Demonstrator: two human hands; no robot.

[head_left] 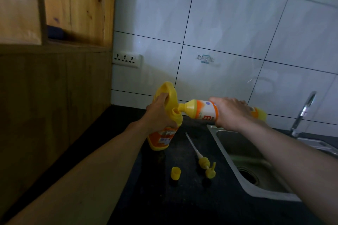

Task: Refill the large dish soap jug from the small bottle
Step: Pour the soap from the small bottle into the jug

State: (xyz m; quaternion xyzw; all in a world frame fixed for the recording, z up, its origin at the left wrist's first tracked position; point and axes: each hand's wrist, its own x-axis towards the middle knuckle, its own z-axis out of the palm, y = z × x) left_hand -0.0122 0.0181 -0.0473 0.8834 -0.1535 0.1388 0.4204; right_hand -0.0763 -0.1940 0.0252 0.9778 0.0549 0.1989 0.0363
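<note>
The large yellow soap jug (169,95) stands on the dark counter, its mouth uncapped. My left hand (159,113) grips its handle, fingers through the loop. My right hand (232,113) holds the small yellow and white bottle (199,109) tipped on its side, its open neck resting at the jug's mouth. The bottle's far end shows past my hand. A yellow cap (176,173) and a yellow pump head with its long white tube (203,160) lie on the counter in front of the jug.
A steel sink (237,153) with a drain sits to the right, its tap (302,113) behind. White tiled wall stands at the back with a socket strip (127,60). A wooden cabinet (54,78) closes off the left side.
</note>
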